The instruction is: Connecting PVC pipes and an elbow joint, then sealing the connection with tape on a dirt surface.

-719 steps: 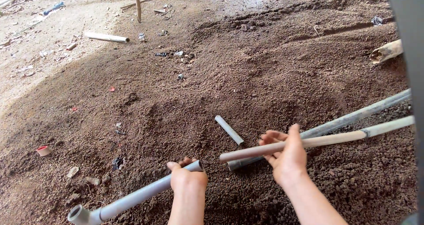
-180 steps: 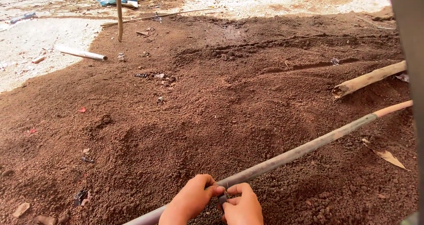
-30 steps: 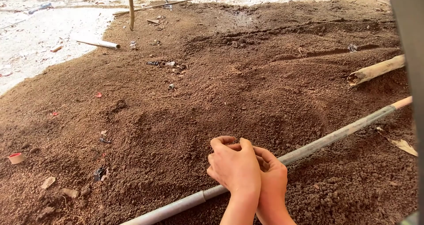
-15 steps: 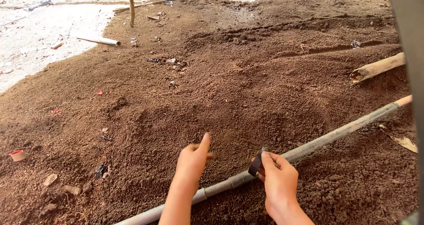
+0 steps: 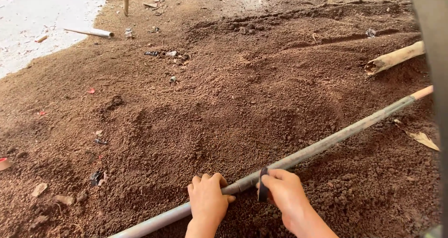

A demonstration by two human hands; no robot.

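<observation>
Head view: my left hand [image 5: 207,198] is clamped over the grey pipe [image 5: 326,144] beside its joint, pinning it to the brown soil [image 5: 224,93]. My right hand [image 5: 284,193] pinches black tape [image 5: 262,190] against the pipe. The pipe lies diagonally, dusty, with an orange-tan far end.

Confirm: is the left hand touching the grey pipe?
Touching. The head view shows the left hand wrapped over the grey pipe, fingers curled around it.
</observation>
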